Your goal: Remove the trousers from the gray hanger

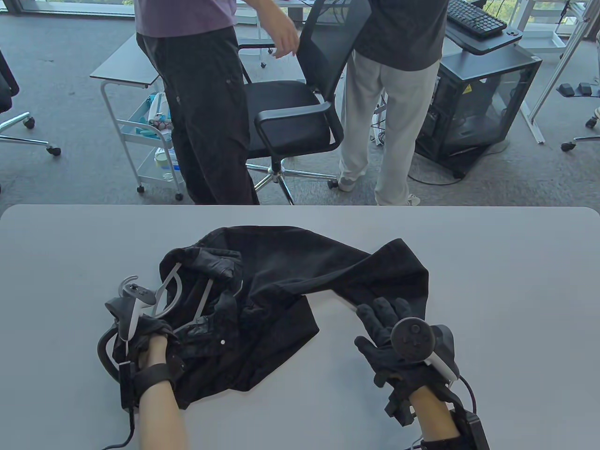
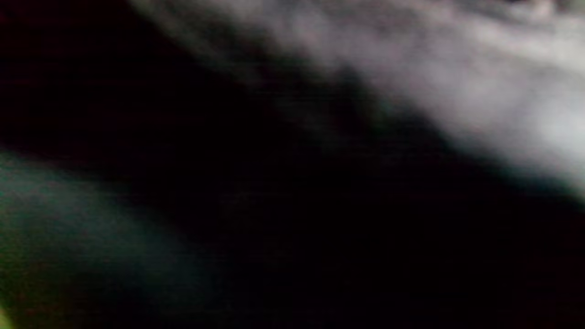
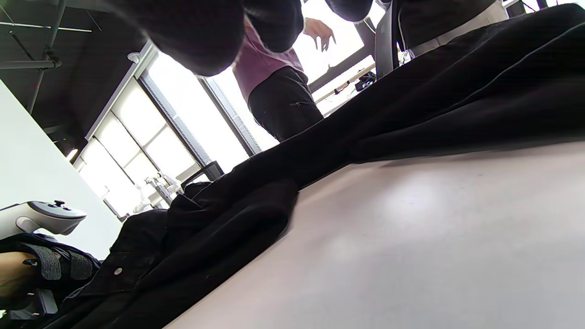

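Black trousers lie crumpled on the grey table, one leg stretching right. The gray hanger lies at their left end, its arms partly under the waistband and its hook free on the table. My left hand rests at the waistband just below the hanger; its fingers merge with the dark cloth. My right hand lies flat with fingers spread, fingertips touching the leg's lower edge. The right wrist view shows the trousers and my left hand. The left wrist view is dark and blurred.
Two people stand just beyond the table's far edge beside a black office chair. A white wheeled cart stands at the back left and a computer case at the back right.
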A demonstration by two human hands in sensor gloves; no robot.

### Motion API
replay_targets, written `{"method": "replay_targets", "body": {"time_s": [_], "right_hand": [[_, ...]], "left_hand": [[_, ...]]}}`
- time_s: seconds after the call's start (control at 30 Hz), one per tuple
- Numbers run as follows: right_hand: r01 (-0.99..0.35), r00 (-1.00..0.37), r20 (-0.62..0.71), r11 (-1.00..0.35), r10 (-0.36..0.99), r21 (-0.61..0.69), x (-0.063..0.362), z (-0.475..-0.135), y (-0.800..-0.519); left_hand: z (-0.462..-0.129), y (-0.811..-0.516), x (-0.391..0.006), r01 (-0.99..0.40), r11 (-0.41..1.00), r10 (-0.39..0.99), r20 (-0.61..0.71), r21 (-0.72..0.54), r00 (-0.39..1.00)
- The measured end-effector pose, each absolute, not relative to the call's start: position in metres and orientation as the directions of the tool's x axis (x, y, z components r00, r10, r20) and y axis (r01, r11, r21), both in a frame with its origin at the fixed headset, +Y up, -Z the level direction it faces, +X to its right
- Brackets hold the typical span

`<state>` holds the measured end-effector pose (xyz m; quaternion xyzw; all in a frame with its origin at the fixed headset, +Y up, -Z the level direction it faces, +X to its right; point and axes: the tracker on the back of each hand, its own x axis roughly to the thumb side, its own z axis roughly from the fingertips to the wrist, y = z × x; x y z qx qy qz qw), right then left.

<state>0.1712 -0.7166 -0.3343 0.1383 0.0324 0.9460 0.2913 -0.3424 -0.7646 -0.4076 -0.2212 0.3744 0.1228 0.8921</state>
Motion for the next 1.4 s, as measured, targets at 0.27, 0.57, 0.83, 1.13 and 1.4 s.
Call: {"method": "replay_targets", "body": {"time_s": [0.27,0.57,0.83,1.13,1.4], "right_hand": [[-0.584,-0.766,0.233,-0.8,0.599,0.137,0.178,-0.334,-0.714],[-0.592,-0.76,0.247,-0.797,0.602,0.121,0.179,-0.333,-0.712],[-0.63,-0.729,0.306,-0.775,0.612,0.049,0.176,-0.326,-0.7],[-0.835,-0.519,0.467,-0.541,0.715,-0.1,0.169,-0.296,-0.674],[-0.846,-0.525,0.426,-0.508,0.737,-0.164,0.165,-0.281,-0.669]], "left_hand": [[-0.406,-0.759,-0.335,-0.255,0.922,0.018,-0.625,-0.293,0.781],[-0.369,-0.706,-0.323,-0.441,0.89,0.442,-0.449,0.114,0.777],[-0.319,-0.656,-0.279,-0.445,0.851,0.477,-0.057,0.28,0.877],[-0.29,-0.631,-0.222,-0.388,0.865,0.282,0.331,0.319,0.901],[-0.281,-0.658,-0.155,-0.399,0.909,0.269,0.558,0.123,0.785]]}}
